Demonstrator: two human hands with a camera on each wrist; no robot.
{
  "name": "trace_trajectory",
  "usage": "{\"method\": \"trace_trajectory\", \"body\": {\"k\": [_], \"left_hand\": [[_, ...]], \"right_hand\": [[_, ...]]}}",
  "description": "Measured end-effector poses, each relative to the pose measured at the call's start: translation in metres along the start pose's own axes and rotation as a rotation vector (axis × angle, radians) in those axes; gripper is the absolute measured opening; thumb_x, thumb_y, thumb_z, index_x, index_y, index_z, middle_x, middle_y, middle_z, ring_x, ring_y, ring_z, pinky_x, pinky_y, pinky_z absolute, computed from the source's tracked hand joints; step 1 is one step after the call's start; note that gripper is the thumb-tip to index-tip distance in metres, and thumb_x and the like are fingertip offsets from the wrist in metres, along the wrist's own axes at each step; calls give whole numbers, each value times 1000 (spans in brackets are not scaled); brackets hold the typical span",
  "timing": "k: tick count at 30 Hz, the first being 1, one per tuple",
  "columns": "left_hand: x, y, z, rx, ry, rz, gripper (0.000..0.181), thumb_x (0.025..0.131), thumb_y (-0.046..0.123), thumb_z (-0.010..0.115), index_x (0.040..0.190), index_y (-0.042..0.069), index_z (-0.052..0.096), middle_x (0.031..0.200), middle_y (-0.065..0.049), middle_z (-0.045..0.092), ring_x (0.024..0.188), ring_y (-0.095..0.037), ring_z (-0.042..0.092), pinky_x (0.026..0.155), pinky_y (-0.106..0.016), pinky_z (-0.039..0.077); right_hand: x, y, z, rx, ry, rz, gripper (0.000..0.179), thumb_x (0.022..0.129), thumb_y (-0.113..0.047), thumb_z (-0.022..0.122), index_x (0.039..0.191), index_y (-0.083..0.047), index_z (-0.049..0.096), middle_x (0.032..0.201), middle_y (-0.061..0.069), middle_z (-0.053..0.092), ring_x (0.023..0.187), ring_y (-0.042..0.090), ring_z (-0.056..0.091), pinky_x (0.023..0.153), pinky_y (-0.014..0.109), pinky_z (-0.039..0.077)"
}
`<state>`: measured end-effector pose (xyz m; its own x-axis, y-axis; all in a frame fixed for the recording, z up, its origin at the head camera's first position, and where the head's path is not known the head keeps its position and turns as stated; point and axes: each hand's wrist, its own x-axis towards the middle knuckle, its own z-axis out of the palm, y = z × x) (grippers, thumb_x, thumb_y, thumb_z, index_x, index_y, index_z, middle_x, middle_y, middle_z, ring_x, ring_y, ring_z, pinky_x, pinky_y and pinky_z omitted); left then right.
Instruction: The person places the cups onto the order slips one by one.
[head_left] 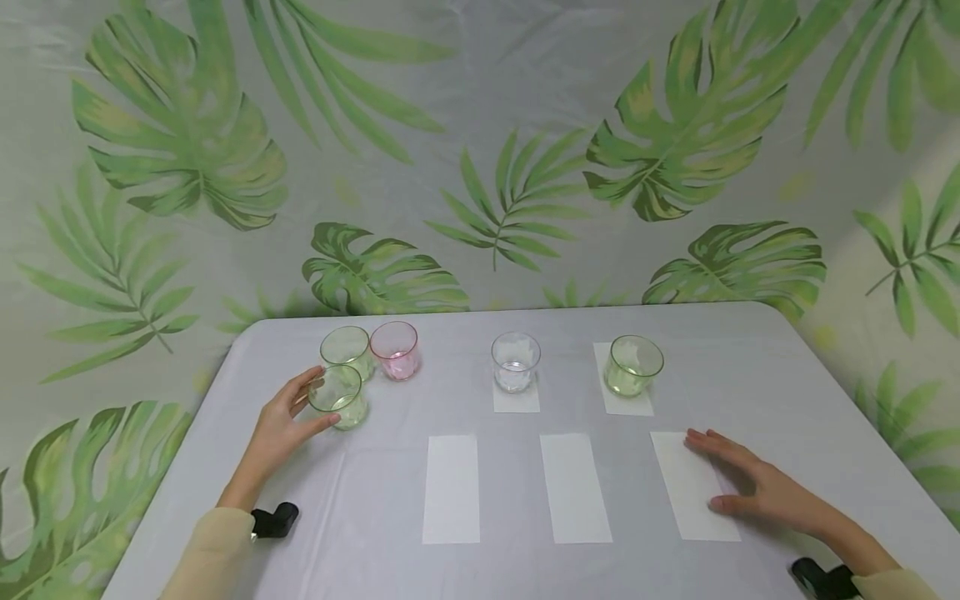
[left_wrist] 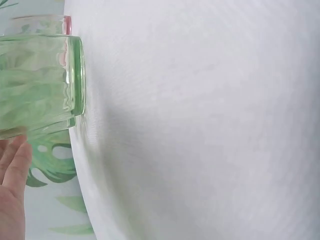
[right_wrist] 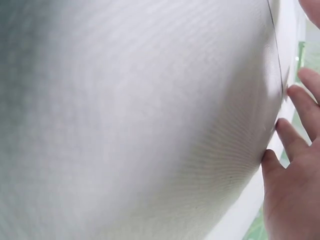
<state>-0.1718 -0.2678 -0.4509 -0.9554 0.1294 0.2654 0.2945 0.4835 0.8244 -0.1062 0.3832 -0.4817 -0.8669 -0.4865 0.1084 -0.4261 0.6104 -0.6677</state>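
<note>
At the table's left, my left hand [head_left: 283, 425] holds the nearest green glass [head_left: 339, 404] between thumb and fingers. The left wrist view has this green glass [left_wrist: 37, 82] upright close over the cloth, with my fingertips at its side. Right behind it are another green glass [head_left: 347, 343] and a pink glass [head_left: 396, 354]. My right hand [head_left: 761, 487] lies with fingers extended over the right edge of a white paper card [head_left: 686, 492]. In the right wrist view its fingers [right_wrist: 295, 142] are spread, with fingertips at the cloth and nothing held.
A clear glass [head_left: 516, 367] and a green glass [head_left: 630, 371] stand on paper cards in the back row. Two more cards, one left [head_left: 452, 492] and one in the middle [head_left: 576, 492], lie in front. Leaf-patterned cloth [head_left: 517, 200] hangs behind the white table [head_left: 390, 500].
</note>
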Motion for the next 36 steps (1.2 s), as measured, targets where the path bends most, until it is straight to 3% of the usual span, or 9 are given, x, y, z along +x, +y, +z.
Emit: {"method": "trace_trajectory", "body": {"k": [8, 16, 22, 28, 36], "left_hand": [[-1, 2, 3, 1, 23, -3, 72, 79, 4, 78, 140, -3, 40, 138, -21, 46, 124, -38, 45, 96, -8, 36], [-8, 32, 3, 15, 45, 1, 67, 78, -2, 76, 135, -10, 43, 132, -28, 49, 118, -44, 46, 95, -10, 39], [-9, 25, 10, -13, 44, 23, 70, 76, 1, 79, 138, -2, 45, 132, -21, 53, 118, -30, 51, 94, -9, 39], [-7, 32, 26, -86, -7, 99, 72, 74, 1, 81, 138, 1, 46, 131, -20, 53, 118, -28, 52, 97, -16, 41], [0, 57, 64, -144, -118, 165, 73, 73, 3, 82, 137, 2, 48, 133, -14, 53, 120, -30, 51, 98, -31, 44]], "right_hand": [[0, 1, 1, -41, -20, -40, 79, 75, -16, 78, 143, -5, 41, 151, -21, 26, 136, -10, 5, 96, 1, 5], [1, 0, 2, -75, -15, -73, 78, 75, -17, 78, 142, -2, 42, 151, -19, 26, 137, -8, 5, 97, 2, 5], [1, -1, 2, -103, -6, -86, 79, 74, -17, 78, 144, -8, 41, 151, -22, 24, 138, -7, 6, 97, 2, 4], [2, 0, 1, -126, -1, -119, 82, 72, -18, 79, 145, -11, 41, 151, -23, 24, 138, -6, 6, 98, 3, 4], [2, -1, 0, -93, -20, -109, 80, 74, -17, 78, 144, -5, 40, 153, -17, 25, 138, -6, 5, 98, 2, 4]]}}
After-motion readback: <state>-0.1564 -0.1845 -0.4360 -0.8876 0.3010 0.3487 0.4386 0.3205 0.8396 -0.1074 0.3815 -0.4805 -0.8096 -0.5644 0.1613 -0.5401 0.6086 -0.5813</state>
